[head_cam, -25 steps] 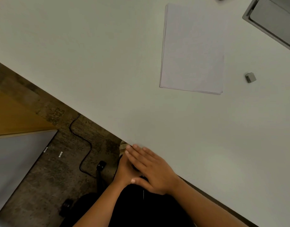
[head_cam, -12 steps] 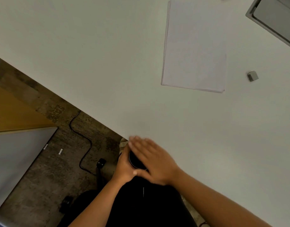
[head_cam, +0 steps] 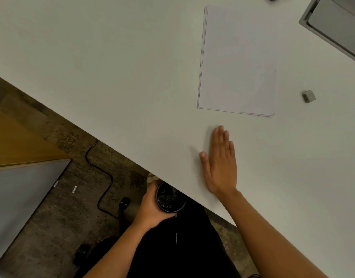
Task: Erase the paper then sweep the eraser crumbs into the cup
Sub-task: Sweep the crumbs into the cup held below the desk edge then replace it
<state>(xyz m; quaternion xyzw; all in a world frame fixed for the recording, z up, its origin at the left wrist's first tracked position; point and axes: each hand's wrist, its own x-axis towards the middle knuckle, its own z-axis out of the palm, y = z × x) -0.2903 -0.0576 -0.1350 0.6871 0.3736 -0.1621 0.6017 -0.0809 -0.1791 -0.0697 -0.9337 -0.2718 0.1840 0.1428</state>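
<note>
A black cup (head_cam: pixel 170 199) with dark crumbs inside sits just below the white table's (head_cam: pixel 112 73) near edge, and my left hand (head_cam: pixel 152 205) is wrapped around it. Flat on the tabletop to the cup's upper right lies my right hand (head_cam: pixel 220 165), fingers straight and together, thumb out, holding nothing. A thin stack of white paper (head_cam: pixel 238 61) lies beyond that hand. The small grey eraser (head_cam: pixel 309 96) rests on the table to the right of the paper. I cannot make out loose crumbs on the tabletop.
A grey metal panel (head_cam: pixel 337 23) is set into the table's far right corner. Below the edge are a concrete floor, a black cable (head_cam: pixel 100 169) and a grey board (head_cam: pixel 18 201) at the left. My dark-clothed lap fills the bottom centre.
My right hand left the table edge above the cup and moved up and right onto the tabletop, uncovering the cup. The left hand still holds the cup under the edge.
</note>
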